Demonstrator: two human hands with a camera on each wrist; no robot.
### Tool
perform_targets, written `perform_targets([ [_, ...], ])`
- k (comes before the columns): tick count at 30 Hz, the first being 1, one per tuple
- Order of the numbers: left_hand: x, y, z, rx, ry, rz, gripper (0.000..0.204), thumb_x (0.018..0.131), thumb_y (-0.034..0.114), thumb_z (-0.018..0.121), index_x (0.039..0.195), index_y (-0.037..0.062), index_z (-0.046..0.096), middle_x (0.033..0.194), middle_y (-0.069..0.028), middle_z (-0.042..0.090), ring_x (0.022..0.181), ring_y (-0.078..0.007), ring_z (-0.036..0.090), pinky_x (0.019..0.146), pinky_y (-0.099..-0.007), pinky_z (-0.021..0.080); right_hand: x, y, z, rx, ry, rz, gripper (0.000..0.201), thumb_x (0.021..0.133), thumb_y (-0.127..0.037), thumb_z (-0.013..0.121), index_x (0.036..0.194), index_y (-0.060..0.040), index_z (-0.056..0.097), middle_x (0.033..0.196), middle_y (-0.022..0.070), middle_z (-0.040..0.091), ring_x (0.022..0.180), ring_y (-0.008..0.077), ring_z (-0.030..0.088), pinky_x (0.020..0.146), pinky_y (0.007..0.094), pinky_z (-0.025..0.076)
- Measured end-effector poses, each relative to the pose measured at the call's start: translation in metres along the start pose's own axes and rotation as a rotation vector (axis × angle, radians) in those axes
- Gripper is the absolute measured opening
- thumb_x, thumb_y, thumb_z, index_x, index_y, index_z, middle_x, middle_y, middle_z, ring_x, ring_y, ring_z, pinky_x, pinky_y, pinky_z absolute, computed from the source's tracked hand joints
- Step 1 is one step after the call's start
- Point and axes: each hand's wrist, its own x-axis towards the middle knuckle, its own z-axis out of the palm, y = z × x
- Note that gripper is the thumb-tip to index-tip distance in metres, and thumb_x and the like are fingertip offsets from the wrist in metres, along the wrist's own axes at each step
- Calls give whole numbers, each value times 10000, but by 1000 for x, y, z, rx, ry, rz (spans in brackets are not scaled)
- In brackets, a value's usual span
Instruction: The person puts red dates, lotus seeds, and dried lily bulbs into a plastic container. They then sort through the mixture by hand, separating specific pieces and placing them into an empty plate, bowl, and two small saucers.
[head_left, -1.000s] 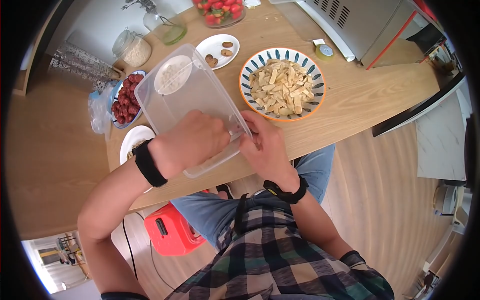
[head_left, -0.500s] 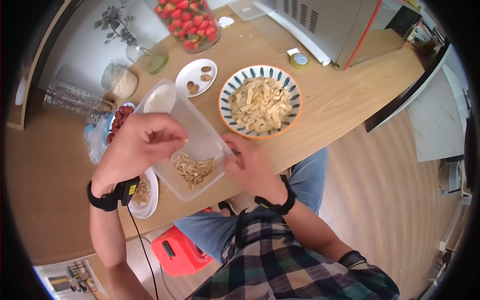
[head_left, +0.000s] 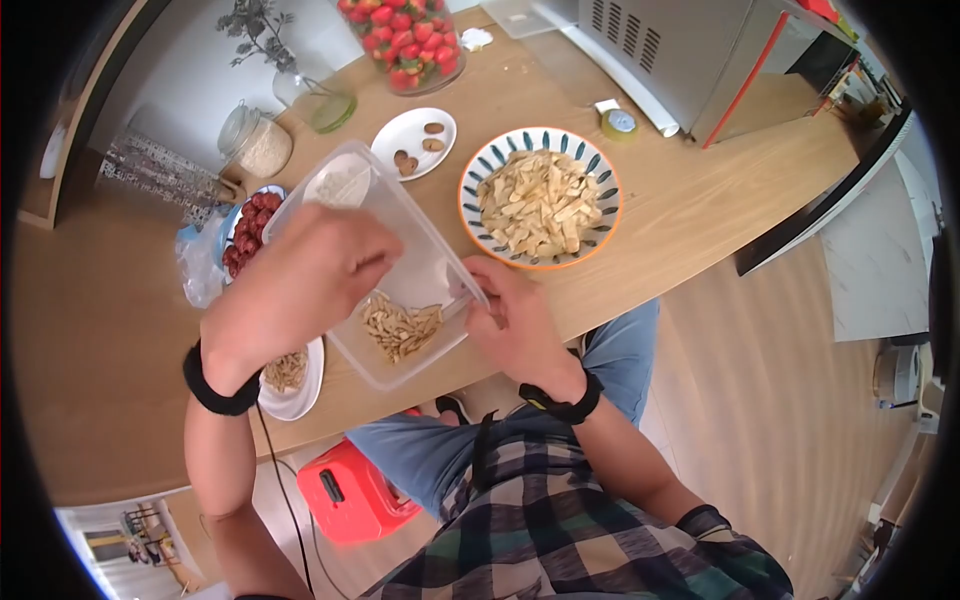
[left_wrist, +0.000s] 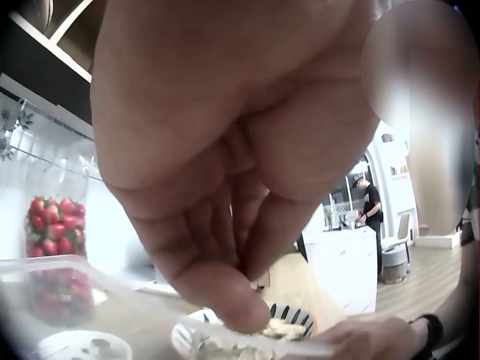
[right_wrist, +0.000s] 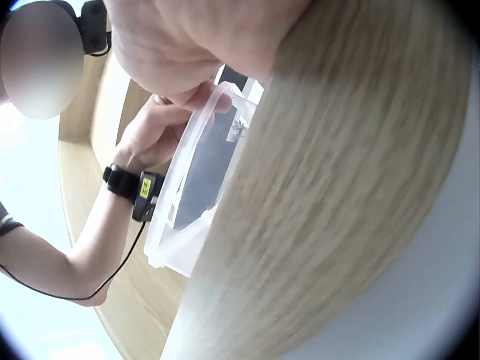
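A clear plastic box (head_left: 425,235) is tilted at the table's front edge, with thin pale strips (head_left: 400,327) in its lower end. My right hand (head_left: 518,325) grips its right rim, fingers curled round the edge. Above the box's left side hangs my left hand (head_left: 310,285), fingers curled together; no thing shows between them in the head view. In the left wrist view the left hand's (left_wrist: 225,172) thumb and fingertips nearly meet, the gap hidden. The right wrist view shows the box (right_wrist: 184,247) rim under the right hand (right_wrist: 202,45).
Right of the box stands a patterned bowl (head_left: 468,205) of pale pieces. Around it are a white plate (head_left: 388,128) with several brown pieces, a plate (head_left: 305,400) of strips, dark red pieces (head_left: 250,232), a jar (head_left: 262,145), strawberries (head_left: 405,45), tape (head_left: 619,123) and a microwave (head_left: 690,50).
My left hand has come up from low inside the box, uncovering the strips, and has since shifted slightly over it. My right hand keeps its grip on the rim.
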Motion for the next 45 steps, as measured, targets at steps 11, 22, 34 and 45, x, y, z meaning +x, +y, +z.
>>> perform_targets([
  [11, -39, -10, 67, 118, -350, 96, 439, 786, 45, 696, 1216, 71, 608, 1056, -126, 546, 992, -340, 610, 755, -430, 529, 1, -10, -1, 12, 21, -14, 400, 872, 17, 602, 1263, 89, 556, 1088, 227, 679, 966, 277, 714, 792, 364, 609],
  [22, -31, -32, 55, -55, -147, 36, 230, 831, -70, 624, 1056, -46, 665, 1001, -174, 686, 915, -338, 674, 780, -420, 545, 2, -13, 0, 37, 20, -4, 373, 876, 54, 562, 1246, 90, 563, 1056, 204, 701, 948, 230, 721, 798, 351, 616],
  [34, -44, -29, 54, -1537, 103, -528, 240, 954, -16, 571, 1182, -52, 636, 1060, -143, 691, 887, -164, 663, 729, -260, 509, 3, -20, 0, -23, 8, -5, 375, 866, 61, 542, 1240, 91, 561, 1012, 188, 693, 922, 225, 713, 825, 351, 612],
  [45, -48, -18, 55, -1921, 206, -483, 456, 1063, 263, 433, 1290, -113, 558, 1269, -314, 614, 1178, -382, 643, 1035, -438, 525, 3, -14, 1, -20, 34, -64, 363, 862, 67, 530, 1222, 95, 563, 1011, 189, 697, 912, 213, 707, 808, 339, 605],
])
